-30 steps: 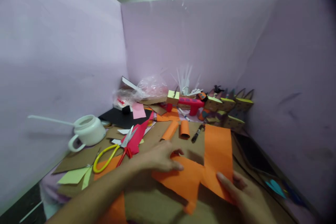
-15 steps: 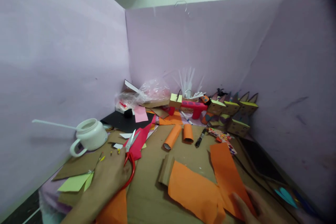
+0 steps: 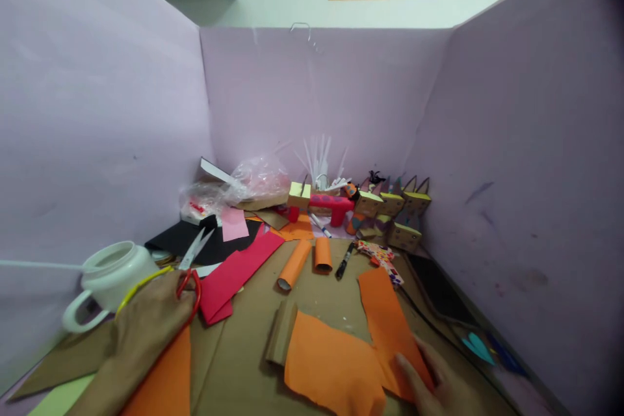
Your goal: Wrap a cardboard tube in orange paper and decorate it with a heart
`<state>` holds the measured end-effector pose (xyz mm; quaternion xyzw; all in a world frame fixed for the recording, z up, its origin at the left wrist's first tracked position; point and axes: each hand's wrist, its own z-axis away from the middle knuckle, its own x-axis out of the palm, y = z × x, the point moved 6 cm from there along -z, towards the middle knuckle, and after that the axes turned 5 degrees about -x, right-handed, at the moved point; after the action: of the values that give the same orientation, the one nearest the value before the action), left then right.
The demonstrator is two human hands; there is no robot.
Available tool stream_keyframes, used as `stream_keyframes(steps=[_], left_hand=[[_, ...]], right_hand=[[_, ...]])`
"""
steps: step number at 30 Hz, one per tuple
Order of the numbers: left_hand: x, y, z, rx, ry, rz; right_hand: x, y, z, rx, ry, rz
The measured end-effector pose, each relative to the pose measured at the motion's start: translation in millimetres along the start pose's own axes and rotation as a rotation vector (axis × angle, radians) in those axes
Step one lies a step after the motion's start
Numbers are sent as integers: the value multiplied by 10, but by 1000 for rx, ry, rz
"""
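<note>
My left hand is closed around red-handled scissors, their blades pointing away and slightly apart. A yellow curved edge shows along the far side of that hand; what it belongs to is partly hidden. Folded red paper lies just right of the scissors, and an orange sheet is under my left forearm. On the right, my right hand grips the edge of an orange paper strip between thumb and fingers. The strip overlaps a wider, ragged orange piece.
Two orange paper tubes and a black marker lie mid-table. A folded cardboard piece touches the orange paper. A white pot stands left. Cardboard figures line the back right, beside a dark flat device.
The view has shifted right and tilted up. My left hand has moved left with the scissors, off the red paper, which now shows more fully. My right hand stays at the orange strip.
</note>
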<state>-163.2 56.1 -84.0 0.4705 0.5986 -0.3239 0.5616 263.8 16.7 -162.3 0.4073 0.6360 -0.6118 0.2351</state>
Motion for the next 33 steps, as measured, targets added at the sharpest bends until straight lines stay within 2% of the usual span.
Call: stream_keyframes(steps=[2, 5, 8, 11, 13, 15, 18, 20, 22, 26, 33], left_hand=[[-24, 46, -150, -10, -42, -51], [3, 171, -296, 13, -108, -130], [-33, 382, -378, 42, -45, -160], [-57, 819, -444, 206, -7, -76], [-22, 1215, -484, 405, 4, -86], [72, 1563, -544, 567, -13, -101], [256, 1867, -684, 726, -44, -152], [357, 1888, -821, 734, -47, -207], [414, 1811, -972, 677, -24, -263], [474, 1661, -1165, 578, 31, -333], [578, 1878, -1136, 840, 47, -332]], right_hand=[[-44, -51, -44, -65, 35, 112], [-233, -249, -173, -192, 126, 224], [-484, -660, -447, -335, 188, 278], [-600, -1229, -911, -497, 199, 357], [-518, -1580, -1302, -595, 153, 443], [-338, -1827, -1707, -657, 85, 546], [-47, -1992, -2220, -703, 27, 598], [122, -2000, -2455, -714, 1, 629], [251, -1975, -2608, -714, -19, 656], [379, -1943, -2788, -699, -50, 691], [356, -1960, -2987, -635, -103, 729]])
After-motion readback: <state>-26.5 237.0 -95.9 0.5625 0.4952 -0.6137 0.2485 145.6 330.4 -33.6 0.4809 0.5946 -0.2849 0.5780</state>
